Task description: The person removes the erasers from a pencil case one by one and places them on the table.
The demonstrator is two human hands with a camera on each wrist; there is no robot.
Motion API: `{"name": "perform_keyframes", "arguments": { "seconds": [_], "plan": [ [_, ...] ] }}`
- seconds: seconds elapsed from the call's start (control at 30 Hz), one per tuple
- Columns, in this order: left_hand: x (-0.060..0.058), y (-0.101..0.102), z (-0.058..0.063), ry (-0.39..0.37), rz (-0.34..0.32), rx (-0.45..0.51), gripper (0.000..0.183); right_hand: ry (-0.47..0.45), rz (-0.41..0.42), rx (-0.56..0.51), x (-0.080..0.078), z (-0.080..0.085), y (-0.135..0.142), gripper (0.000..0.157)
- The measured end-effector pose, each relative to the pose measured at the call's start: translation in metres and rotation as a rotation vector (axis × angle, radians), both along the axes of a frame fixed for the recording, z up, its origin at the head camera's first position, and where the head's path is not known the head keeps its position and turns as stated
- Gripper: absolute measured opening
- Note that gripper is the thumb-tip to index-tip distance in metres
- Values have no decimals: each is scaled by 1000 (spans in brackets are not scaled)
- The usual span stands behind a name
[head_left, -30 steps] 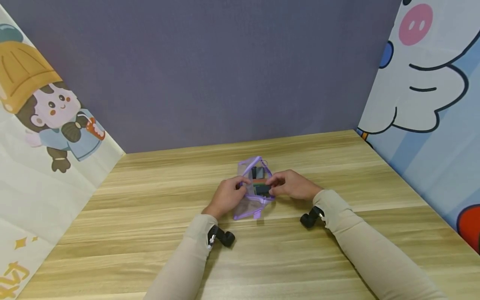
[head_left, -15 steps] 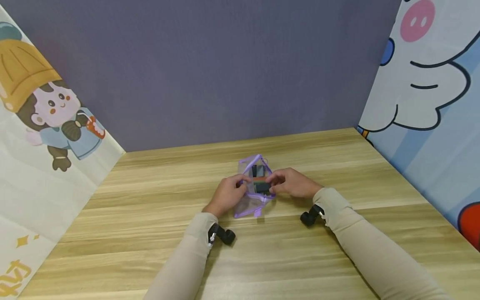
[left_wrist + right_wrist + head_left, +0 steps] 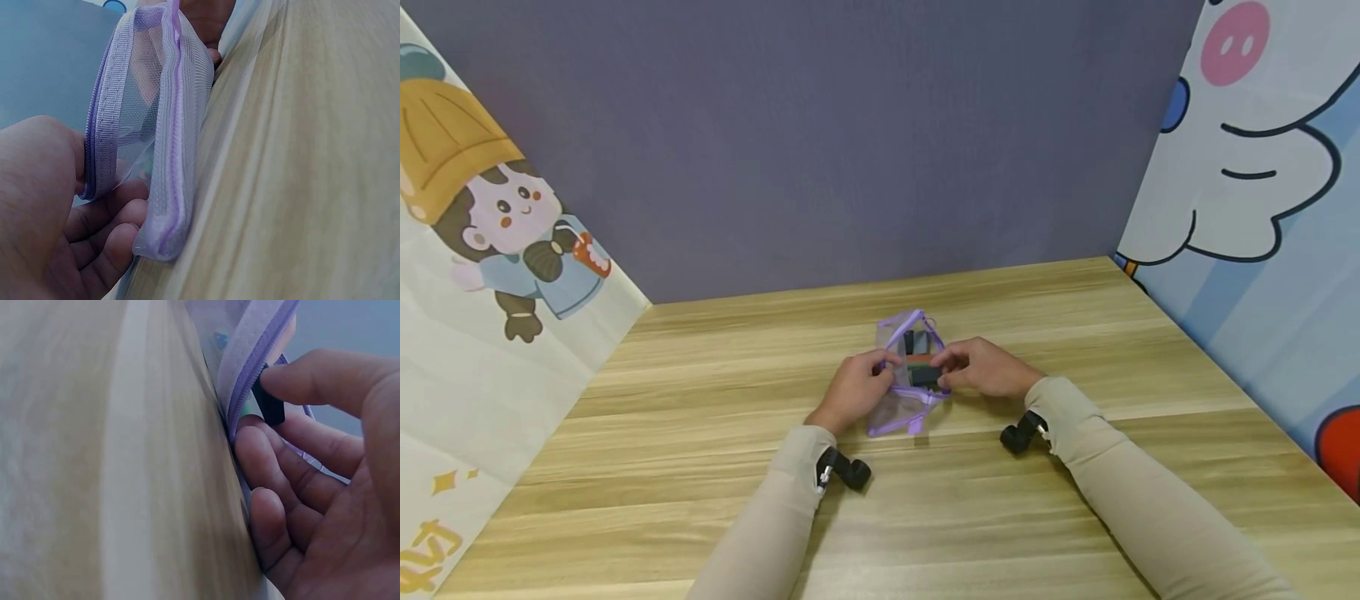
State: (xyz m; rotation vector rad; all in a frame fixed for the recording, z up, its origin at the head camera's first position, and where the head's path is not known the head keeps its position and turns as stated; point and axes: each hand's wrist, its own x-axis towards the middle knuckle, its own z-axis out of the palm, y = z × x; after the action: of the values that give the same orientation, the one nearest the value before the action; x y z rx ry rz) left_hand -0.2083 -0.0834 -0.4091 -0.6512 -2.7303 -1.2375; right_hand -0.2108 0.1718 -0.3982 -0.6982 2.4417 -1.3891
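Wood-grained tabletop (image 3: 940,517), purplish wall (image 3: 865,150) behind, cartoon panels (image 3: 1240,200) either side.

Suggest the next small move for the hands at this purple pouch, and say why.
Probably the right hand should ease the dark item gently out of the purple mesh pouch: it appears to pinch that item, the pouch stands open, and the left hand holds its edge.

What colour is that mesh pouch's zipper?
Purple; the zipper shows best in the right wrist view.

Head view evenly lit, soft shadows by sleeves (image 3: 760,525), wrist views dimmer, tabletop (image 3: 125,487) blurry, prob. defocus
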Motion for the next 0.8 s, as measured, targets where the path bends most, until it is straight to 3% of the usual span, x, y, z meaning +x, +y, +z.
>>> {"name": "perform_keyframes", "arguments": {
  "seconds": [0.23,0.8],
  "plan": [
    [0,0,0,-7,1,3,26,-30,-4,-4,0,0,0,33],
    [2,2,3,3,7,-7,27,17,-45,7,3,1,0,31]
  ]
}}
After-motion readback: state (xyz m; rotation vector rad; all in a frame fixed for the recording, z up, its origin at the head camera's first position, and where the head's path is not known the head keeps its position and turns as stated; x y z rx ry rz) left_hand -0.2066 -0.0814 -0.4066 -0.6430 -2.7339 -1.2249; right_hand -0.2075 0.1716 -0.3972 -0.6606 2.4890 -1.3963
